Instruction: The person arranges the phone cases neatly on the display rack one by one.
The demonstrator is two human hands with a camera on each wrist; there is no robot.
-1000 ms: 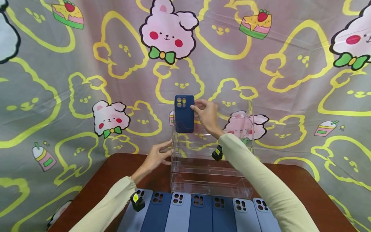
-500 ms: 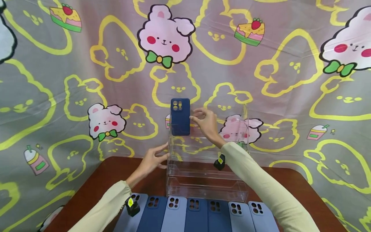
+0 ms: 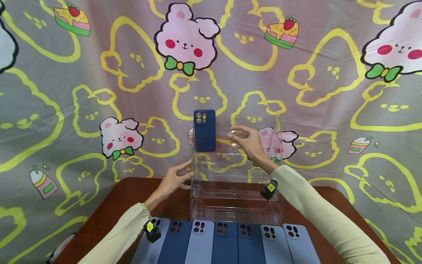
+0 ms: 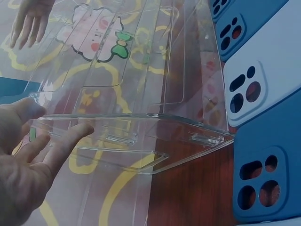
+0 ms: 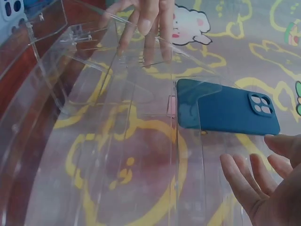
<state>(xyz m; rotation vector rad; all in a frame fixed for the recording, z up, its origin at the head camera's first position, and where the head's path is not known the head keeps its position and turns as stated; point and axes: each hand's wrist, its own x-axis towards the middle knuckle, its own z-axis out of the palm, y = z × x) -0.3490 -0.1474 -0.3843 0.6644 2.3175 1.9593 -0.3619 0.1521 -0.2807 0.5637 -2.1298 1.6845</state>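
Though opaque, round-cornered case (image 3: pixel 205 132) in clear rack (image 3: pixel 235 215)

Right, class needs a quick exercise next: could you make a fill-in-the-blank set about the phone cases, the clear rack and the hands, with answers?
1. The blue case stands in the rack's ____ tier.
2. The right hand is holding ____.
3. The hand at the rack's outer side is the person's ____ one.
4. The row of cases before the rack numbers ____.

Missing words: top; nothing; left; seven.
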